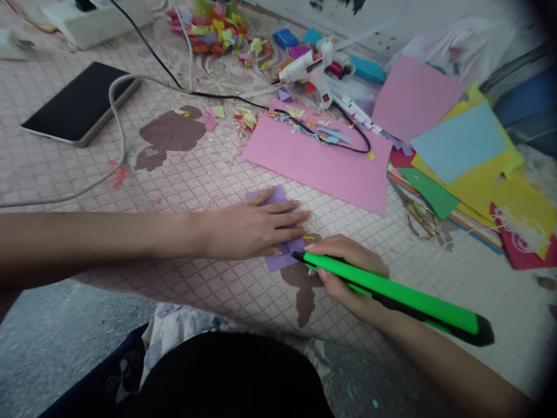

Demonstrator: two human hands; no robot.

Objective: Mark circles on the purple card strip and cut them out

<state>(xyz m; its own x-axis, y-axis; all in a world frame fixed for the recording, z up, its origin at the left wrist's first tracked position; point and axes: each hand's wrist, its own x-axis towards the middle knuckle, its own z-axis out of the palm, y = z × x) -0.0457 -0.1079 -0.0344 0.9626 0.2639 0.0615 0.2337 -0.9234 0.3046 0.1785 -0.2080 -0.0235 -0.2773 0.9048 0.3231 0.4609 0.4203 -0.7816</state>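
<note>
My left hand (pixel 252 230) lies flat with fingers spread on a small purple piece of paper (pixel 275 264), pressing it on the patterned tablecloth. A faint curled mark shows on the paper's near right part. My right hand (pixel 348 270) is closed around a long, bright green and black pen-shaped tool (pixel 391 290); its exact kind is unclear. The tool's black tip is at the paper's right edge, close to the mark, and its thick end slants back over my right forearm. A tiny yellow scrap (pixel 308 237) lies just beyond the tip.
A pink sheet (pixel 322 174) with paper scraps lies ahead, beneath the cable of a white glue gun (pixel 319 72). Gold-handled scissors (pixel 422 220) and stacked coloured paper (pixel 461 142) are at right. A black-screened tablet (pixel 82 101) and a looping grey cable (pixel 119 136) are at left.
</note>
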